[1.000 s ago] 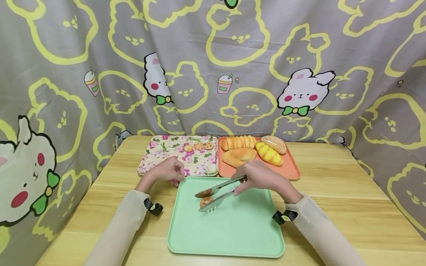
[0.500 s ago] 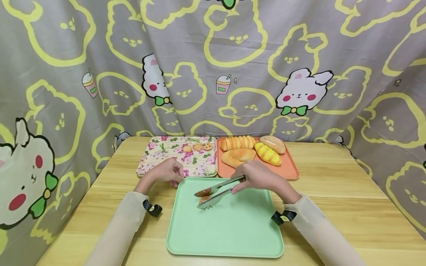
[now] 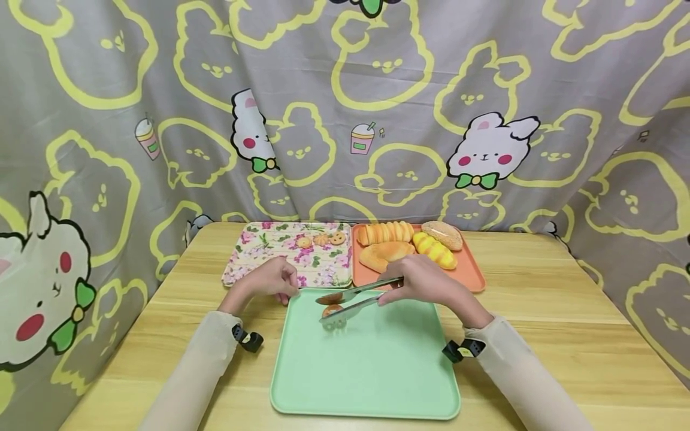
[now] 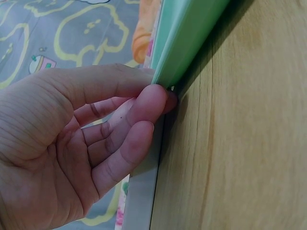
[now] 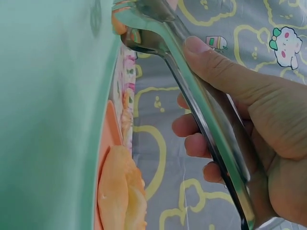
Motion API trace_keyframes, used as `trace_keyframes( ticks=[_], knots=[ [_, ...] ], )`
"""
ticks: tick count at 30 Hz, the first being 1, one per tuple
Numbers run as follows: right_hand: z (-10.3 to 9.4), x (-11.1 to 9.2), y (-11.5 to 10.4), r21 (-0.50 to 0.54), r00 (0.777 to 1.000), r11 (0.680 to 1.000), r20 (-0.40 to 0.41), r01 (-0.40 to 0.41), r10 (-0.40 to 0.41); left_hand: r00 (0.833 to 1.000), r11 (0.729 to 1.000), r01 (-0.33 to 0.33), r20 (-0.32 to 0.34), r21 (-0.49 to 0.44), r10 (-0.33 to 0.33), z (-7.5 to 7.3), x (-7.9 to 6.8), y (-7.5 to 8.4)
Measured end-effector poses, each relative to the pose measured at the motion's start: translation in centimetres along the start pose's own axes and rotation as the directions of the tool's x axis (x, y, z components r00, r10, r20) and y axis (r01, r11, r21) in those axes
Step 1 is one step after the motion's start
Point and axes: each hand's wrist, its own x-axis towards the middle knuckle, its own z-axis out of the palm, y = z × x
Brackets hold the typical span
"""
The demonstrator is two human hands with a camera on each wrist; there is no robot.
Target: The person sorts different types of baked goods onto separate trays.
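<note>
In the head view my left hand (image 3: 275,279) is at the far left corner of a mint-green tray (image 3: 366,371). The left wrist view shows its thumb and a finger pinching the tray's rim (image 4: 168,62). My right hand (image 3: 419,279) holds metal tongs (image 3: 351,309), thumb on one arm and fingers around the other. A small round brown cookie (image 3: 331,309) sits between the tong tips, over the far left part of the tray. In the right wrist view the tongs (image 5: 211,115) slant across, and the cookie (image 5: 119,23) is partly hidden behind the tips.
Behind the green tray lie a floral tray (image 3: 250,257) with small cookies (image 3: 321,239) and an orange tray (image 3: 470,276). The orange one bears several breads, among them a yellow striped loaf (image 3: 434,250) and a sesame roll (image 3: 443,234). A patterned curtain (image 3: 399,203) hangs behind the wooden table (image 3: 539,311).
The tongs and the cookie have shifted slightly away from the person, toward the green tray's far edge. My left hand has stayed at the corner.
</note>
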Motion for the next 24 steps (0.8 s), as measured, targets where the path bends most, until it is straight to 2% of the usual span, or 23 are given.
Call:
trace_keyframes(
  ticks=[10,15,19,24],
  knots=[
    [-0.8,0.2,0.0,-0.046,0.996,0.999,-0.088,-0.013,0.009,1.0,1.0,0.004,-0.002,-0.017,-0.004,-0.2,-0.3,-0.1],
    [-1.0,-0.1,-0.2,-0.023,0.988,0.998,-0.142,-0.06,0.056,1.0,1.0,0.006,-0.004,-0.01,-0.006,-0.2,-0.3,0.1],
    [-1.0,-0.1,-0.4,-0.019,0.972,0.994,-0.212,-0.106,0.1,1.0,1.0,0.006,-0.004,-0.017,-0.007,-0.1,-0.3,0.1],
    [-1.1,0.5,-0.6,0.003,0.939,0.984,-0.3,-0.176,0.169,1.0,1.0,-0.004,-0.002,-0.025,0.004,0.0,-0.4,0.2]
  ],
)
